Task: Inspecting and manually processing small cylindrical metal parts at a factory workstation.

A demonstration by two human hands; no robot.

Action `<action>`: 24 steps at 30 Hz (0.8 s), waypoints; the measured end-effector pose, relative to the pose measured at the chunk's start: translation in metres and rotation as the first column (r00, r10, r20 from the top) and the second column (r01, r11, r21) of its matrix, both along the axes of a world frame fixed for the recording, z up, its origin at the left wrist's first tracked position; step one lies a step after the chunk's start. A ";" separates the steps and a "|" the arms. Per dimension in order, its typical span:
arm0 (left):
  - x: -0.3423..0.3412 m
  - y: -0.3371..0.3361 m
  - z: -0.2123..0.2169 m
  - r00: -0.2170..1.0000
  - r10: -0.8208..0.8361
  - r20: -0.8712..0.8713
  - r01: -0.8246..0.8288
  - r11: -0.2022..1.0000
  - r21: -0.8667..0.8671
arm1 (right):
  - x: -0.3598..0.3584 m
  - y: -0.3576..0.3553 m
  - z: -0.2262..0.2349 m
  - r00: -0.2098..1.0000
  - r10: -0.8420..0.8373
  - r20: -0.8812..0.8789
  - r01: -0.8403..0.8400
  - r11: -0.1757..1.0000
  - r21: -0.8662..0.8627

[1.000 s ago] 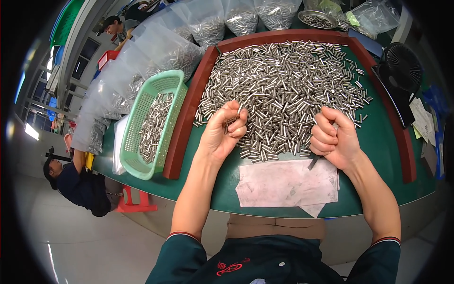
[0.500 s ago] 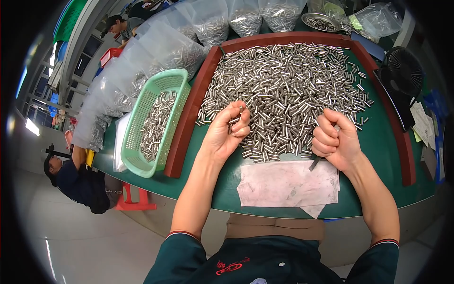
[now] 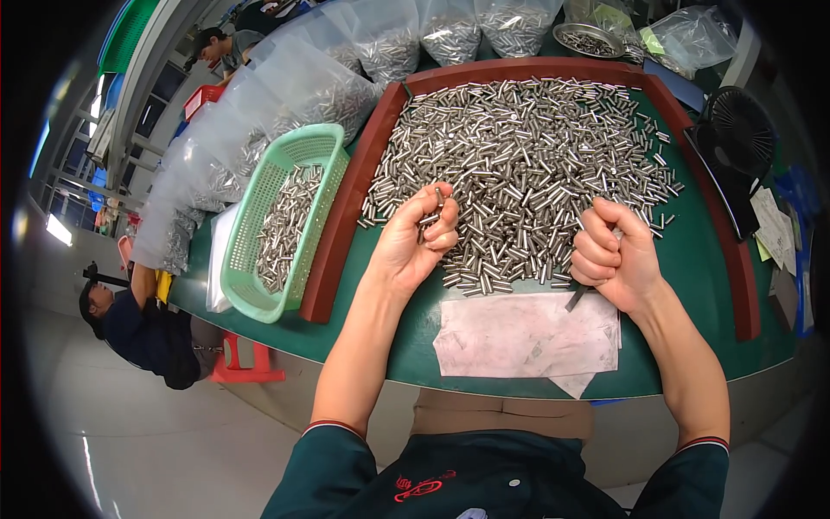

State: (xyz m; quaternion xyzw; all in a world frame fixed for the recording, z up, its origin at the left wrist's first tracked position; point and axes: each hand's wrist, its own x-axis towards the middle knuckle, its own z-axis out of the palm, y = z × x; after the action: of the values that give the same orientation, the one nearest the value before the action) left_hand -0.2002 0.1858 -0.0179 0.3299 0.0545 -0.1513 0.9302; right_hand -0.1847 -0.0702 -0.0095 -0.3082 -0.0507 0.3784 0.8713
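Between the thumb and forefinger of my left hand is a short metal pin, held over the near left part of a wide heap of similar steel pins. The other fingers of that hand curl in toward the palm. My right hand is closed in a fist at the heap's near right edge. A dark, flat strip-like tool sticks out below the fist; the rest of it is hidden by the fingers. Under the hands' near side lies a stained pale pink cloth on the green tabletop.
A dark red raised border frames the heap. Left of it stands a green perforated basket part-filled with pins. Clear bags of pins line the far and left side. A black fan stands at right. Two other people are at the left.
The pin in my left fingertips has turned, showing more of its side than before. Both hands stay in almost the same place.
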 end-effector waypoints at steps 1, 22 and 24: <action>-0.001 -0.001 0.001 1.000 0.013 -0.013 -0.012 0.999 0.041 | 0.000 0.001 -0.001 1.000 0.004 0.007 -0.004 1.000 0.001; -0.086 -0.075 -0.003 0.839 -0.444 0.315 -0.412 -0.141 0.900 | -0.047 0.033 0.003 0.901 -0.388 0.193 0.389 0.920 0.034; -0.087 -0.076 -0.005 0.837 -0.384 0.390 -0.453 -0.087 0.887 | -0.048 0.036 0.001 0.900 -0.404 0.165 0.405 0.914 0.027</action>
State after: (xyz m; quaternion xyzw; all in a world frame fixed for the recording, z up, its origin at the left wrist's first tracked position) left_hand -0.2874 0.1098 -0.0230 0.9290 -0.1102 0.0672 0.3467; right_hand -0.2324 -0.0339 -0.0086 -0.3460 -0.0568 0.1624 0.9223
